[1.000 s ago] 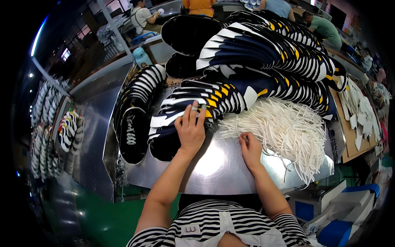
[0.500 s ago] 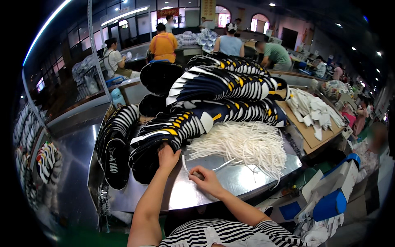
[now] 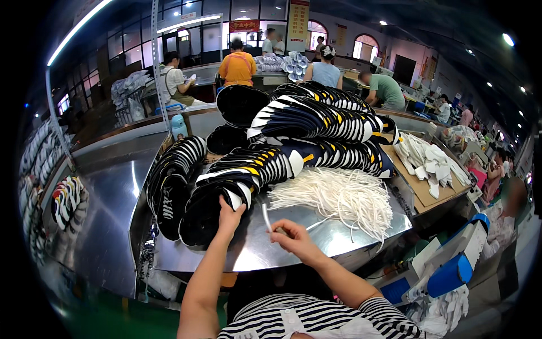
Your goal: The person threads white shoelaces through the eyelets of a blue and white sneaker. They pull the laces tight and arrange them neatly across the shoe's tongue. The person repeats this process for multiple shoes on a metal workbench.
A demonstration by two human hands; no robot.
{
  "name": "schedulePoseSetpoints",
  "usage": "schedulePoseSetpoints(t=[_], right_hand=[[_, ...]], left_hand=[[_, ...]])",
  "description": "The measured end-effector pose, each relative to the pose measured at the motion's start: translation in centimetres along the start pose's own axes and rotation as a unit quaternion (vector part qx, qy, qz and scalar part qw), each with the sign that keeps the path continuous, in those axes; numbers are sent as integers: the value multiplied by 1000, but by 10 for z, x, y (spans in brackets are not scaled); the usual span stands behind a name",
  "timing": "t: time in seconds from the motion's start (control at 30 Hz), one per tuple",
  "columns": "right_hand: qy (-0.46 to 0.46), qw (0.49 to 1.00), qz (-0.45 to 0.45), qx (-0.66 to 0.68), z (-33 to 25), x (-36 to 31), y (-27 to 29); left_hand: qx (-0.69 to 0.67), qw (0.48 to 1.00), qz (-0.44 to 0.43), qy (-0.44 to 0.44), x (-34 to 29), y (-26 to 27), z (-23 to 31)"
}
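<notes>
A long nested row of black shoe uppers (image 3: 253, 168) with white and yellow parts lies on the metal tabletop. At its near end my left hand (image 3: 230, 216) is closed on the edge of the front upper, fingers partly hidden by it. Just to the right, above bare metal, my right hand (image 3: 295, 240) pinches a white shoelace (image 3: 266, 217), whose end sticks up toward the uppers. Something small and greyish shows in the right palm; I cannot make it out. Beyond that hand lies a loose pile of white laces (image 3: 339, 200).
A second row of uppers (image 3: 172, 186) lies left, and another stack (image 3: 322, 120) rises behind. White cut pieces (image 3: 432, 161) cover a board (image 3: 418, 195) at right. A light-blue bottle (image 3: 179, 127) stands at the back left. Several people work beyond the bench.
My view has shifted, so the scene sits farther right. My right hand has lifted the lace, its end now more upright. My left hand stays at the front upper.
</notes>
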State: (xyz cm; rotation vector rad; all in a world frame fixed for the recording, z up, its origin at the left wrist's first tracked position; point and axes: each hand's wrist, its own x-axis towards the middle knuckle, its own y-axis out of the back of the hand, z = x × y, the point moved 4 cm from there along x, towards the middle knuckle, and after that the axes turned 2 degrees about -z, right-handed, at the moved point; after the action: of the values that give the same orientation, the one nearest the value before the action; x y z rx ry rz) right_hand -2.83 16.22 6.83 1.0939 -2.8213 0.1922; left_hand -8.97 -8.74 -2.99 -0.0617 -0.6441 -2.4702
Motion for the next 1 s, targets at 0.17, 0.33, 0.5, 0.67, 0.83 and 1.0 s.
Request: schedulePoseSetpoints(t=[0.17, 0.33, 0.5, 0.67, 0.83, 1.0], right_hand=[[66, 994, 81, 13, -21, -5, 33], [149, 976, 156, 38, -91, -39, 46], [303, 931, 78, 188, -149, -83, 47], [8, 984, 137, 115, 20, -24, 47], [1, 977, 199, 72, 100, 0, 28], [11, 962, 243, 126, 89, -8, 59]], left_hand=[[-63, 995, 36, -74, -55, 52, 52], [-495, 859, -126, -26, -137, 78, 146], [-652, 702, -248, 144, -135, 43, 68], [-570, 745, -264, 225, -130, 31, -33], [163, 970, 24, -177, -139, 92, 22], [363, 852, -183, -331, -126, 12, 110]])
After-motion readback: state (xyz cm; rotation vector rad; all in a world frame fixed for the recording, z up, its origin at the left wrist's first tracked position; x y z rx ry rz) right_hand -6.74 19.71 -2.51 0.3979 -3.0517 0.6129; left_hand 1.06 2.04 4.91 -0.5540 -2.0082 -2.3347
